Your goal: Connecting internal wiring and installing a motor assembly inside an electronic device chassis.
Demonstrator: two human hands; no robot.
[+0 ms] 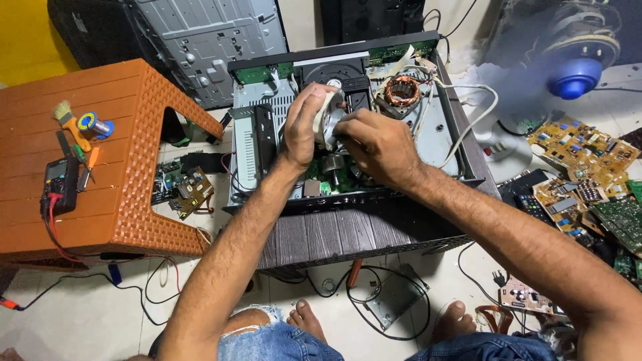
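— Left hand (pixel 304 127)?
— Wrapped around a pale round part (pixel 326 120), thumb side up, gripping its rim. Looks like a roll or a disc-shaped piece; hard to tell which.
— Right hand (pixel 378 148)?
— Just beside the left, fingers curled and pinching at the same part from the other side. Closed on it, fingertips hidden behind the part.
— Where exactly?
— Raised over the middle of the open chassis (pixel 461 144), above the green board (pixel 334 182) under both wrists.
— Progress?
— Lid already off, insides bare: disc drive (pixel 341 73) beyond the fingers, copper coil (pixel 402 90) past the right knuckles, white cable (pixel 468 120) looping out to the right. Part seemingly mid-handling, not yet set down or fitted. Cover not back on, so plenty left, judging by that.
— Look of the part?
— Off-white, rounded, a grey metallic face toward the right hand. Mostly covered by fingers.
— Around?
— Orange stool (pixel 144 167) off the left elbow, with meter (pixel 60 184), brush (pixel 70 120) and solder reel (pixel 90 124). Loose boards (pixel 588 174) beyond the right forearm, fan (pixel 575 67) further out.
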